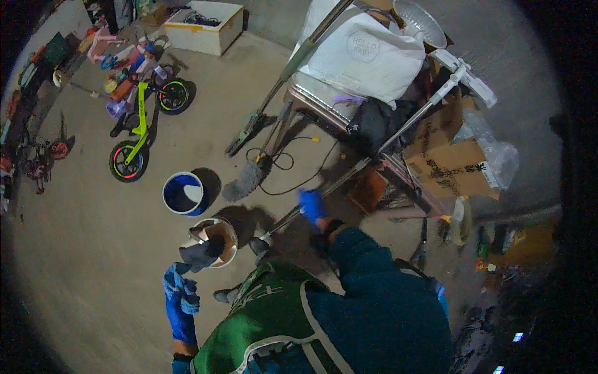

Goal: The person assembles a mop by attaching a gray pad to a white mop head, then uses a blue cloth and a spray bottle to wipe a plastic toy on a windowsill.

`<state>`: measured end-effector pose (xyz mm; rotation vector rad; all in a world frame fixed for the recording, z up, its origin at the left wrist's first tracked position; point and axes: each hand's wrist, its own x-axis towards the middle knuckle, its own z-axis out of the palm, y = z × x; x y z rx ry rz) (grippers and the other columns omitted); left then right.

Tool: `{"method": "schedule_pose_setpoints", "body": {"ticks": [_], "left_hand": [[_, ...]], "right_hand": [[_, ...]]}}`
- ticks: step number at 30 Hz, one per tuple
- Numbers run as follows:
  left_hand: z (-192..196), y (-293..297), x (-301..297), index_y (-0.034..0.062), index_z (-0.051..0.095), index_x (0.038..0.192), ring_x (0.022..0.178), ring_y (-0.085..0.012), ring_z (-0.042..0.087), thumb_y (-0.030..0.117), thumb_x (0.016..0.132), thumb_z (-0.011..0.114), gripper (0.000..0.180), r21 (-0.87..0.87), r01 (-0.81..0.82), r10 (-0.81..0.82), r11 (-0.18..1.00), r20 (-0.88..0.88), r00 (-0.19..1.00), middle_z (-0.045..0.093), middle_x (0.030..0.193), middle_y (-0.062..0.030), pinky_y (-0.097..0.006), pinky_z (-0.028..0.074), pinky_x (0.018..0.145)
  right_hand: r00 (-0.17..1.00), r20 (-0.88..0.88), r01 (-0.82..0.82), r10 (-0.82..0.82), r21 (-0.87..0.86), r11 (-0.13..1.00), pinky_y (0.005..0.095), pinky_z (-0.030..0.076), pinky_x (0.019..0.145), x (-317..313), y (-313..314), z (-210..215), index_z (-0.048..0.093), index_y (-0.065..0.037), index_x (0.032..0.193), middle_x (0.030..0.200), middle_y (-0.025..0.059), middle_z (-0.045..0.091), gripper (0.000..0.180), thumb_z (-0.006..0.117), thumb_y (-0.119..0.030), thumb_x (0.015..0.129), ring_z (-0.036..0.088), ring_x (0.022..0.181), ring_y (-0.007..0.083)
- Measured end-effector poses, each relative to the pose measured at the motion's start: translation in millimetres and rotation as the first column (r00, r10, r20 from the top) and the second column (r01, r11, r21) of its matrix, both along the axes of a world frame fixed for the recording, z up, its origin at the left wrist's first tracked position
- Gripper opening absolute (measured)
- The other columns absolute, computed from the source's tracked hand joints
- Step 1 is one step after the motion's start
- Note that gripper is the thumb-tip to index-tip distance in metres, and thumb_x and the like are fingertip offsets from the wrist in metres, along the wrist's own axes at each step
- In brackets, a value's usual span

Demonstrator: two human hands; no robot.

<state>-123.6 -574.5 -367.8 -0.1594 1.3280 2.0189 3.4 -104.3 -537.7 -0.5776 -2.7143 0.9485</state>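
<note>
At the left, a yellow-green balance bike [142, 118] stands on the concrete floor [93, 249], well ahead of the person. Nearer, at the lower left, is the left hand [180, 302], in a blue glove with a paler, bunched patch at its fingers; they seem curled, but I cannot tell whether they pinch anything. Ahead of it sits a blue bucket [165, 194]. Just ahead and slightly right of the left hand lies a dark grey bundle [204, 254], slumped over the near side of a pale bucket [234, 247]. Its long axis slants from near left to far right, with the near end toward the left hand, clearly the closer of the two; whether they touch is unclear. Farther right and ahead rests a fluffy grey duster [244, 181]. Next, a metal pole [281, 223] slants from close beside the pale bucket away to the far right. The right hand [311, 206], blue-gloved and blurred, is at this pole, partway along it; the fingers look drawn together, but I cannot tell if they wrap it. At far right is an open cardboard box [451, 165].
</note>
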Motion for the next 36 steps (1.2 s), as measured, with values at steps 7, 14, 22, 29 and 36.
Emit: {"method": "schedule_pose_setpoints", "body": {"ticks": [7, 14, 22, 29, 36], "left_hand": [[26, 28, -6, 0.0075, 0.039, 0.129, 0.067, -0.0126, 0.054, 0.026, 0.095, 0.041, 0.038, -0.101, 0.088, -0.097, 0.991, -0.084, 0.992, 0.059, 0.108, -0.0114, -0.02, 0.038, 0.041], [30, 68, -15, 0.0087, 0.041, 0.129, 0.059, -0.0107, 0.049, 0.025, 0.093, 0.046, 0.041, -0.252, -0.026, 0.003, 0.967, -0.092, 0.996, 0.059, 0.1, -0.0093, -0.02, 0.038, 0.043], [23, 79, -22, 0.0086, 0.038, 0.134, 0.064, -0.0095, 0.051, 0.023, 0.091, 0.049, 0.046, -0.244, 0.14, -0.131, 0.96, 0.051, 0.99, 0.056, 0.088, -0.0082, -0.019, 0.04, 0.046], [18, 45, -9, 0.0091, 0.038, 0.135, 0.069, -0.0126, 0.053, 0.025, 0.091, 0.05, 0.048, -0.319, 0.166, -0.122, 0.933, 0.154, 0.981, 0.056, 0.092, -0.0067, -0.024, 0.046, 0.059], [27, 24, -2, 0.0088, 0.042, 0.127, 0.056, -0.0083, 0.046, 0.027, 0.092, 0.047, 0.04, -0.311, 0.151, -0.163, 0.938, -0.01, 0.987, 0.06, 0.102, -0.0119, -0.021, 0.038, 0.043]], "right_hand": [[0.518, 0.163, 0.855, -0.84, -0.092, 0.51, 0.0413, 0.046, 0.091, 78, 199, -90, 0.047, -0.003, 0.126, 0.12, 0.0213, 0.055, 0.058, 0.058, -0.043, 0.085, 0.053, 0.11, 0.0374], [0.692, 0.381, 0.388, -0.613, 0.519, 0.761, 0.0431, 0.049, 0.078, 90, 224, -103, 0.054, -0.007, 0.115, 0.101, 0.018, 0.062, 0.043, 0.057, -0.036, 0.083, 0.061, 0.091, 0.0342], [0.745, 0.417, 0.108, -0.52, 0.694, 0.712, 0.0443, 0.049, 0.069, 118, 207, -62, 0.065, -0.011, 0.092, 0.084, 0.0152, 0.065, 0.024, 0.059, -0.031, 0.079, 0.062, 0.08, 0.0327], [0.702, 0.236, 0.434, -0.672, 0.607, 0.666, 0.0442, 0.048, 0.071, 119, 191, -62, 0.064, -0.01, 0.094, 0.089, 0.0144, 0.064, 0.027, 0.058, -0.033, 0.081, 0.061, 0.085, 0.0322], [0.607, 0.094, 0.673, -0.789, 0.468, 0.573, 0.0442, 0.047, 0.076, 113, 188, -63, 0.063, -0.01, 0.098, 0.096, 0.0139, 0.063, 0.031, 0.057, -0.036, 0.082, 0.059, 0.091, 0.0319]]}}
